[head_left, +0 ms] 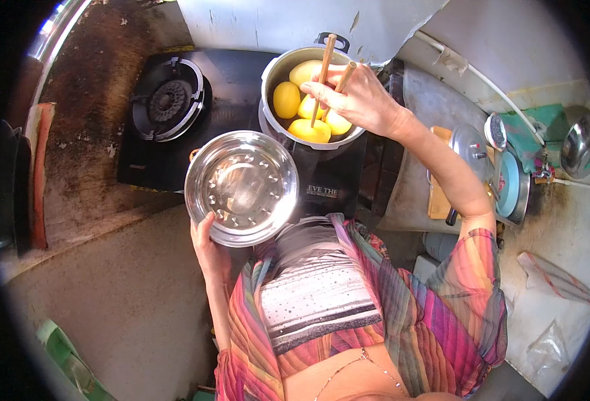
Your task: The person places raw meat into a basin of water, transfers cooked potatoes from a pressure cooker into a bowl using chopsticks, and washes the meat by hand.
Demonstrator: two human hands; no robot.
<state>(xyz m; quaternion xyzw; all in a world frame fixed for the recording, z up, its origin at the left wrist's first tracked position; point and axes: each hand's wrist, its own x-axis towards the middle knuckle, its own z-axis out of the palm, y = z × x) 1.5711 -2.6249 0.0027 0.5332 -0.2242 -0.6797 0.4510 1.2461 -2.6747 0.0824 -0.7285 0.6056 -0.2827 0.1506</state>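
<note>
Nearest the body, the left hand (pixel 209 250) is reaching forward and supporting the steel bowl (pixel 243 190), its thumb pressing over the rim; the other fingers are mostly hiding beneath. The bowl is tilting toward the camera, on the near left side of the pot (pixel 264 95).

Farther out, the right arm is bending at the elbow and coming in from the right of the pot. The right hand (pixel 360 100) is hovering over the pot's rim, its fingers closing around two wooden chopsticks (pixel 324 70), which are pointing down into the pot. One is touching the front potato (pixel 308 131); the potatoes are lying inside the pot.

The pot is sitting on the black stove (pixel 238 80), a bare burner (pixel 169 100) showing to its left. Right of the pot, a grey desk (pixel 408 194) is carrying a wooden board (pixel 438 194), a metal lid (pixel 467 144) and a blue bowl (pixel 508 184). Beyond the pot, a pale panel (pixel 268 27) is standing upright, and a white pipe (pixel 502 97) is slanting down on the right.
</note>
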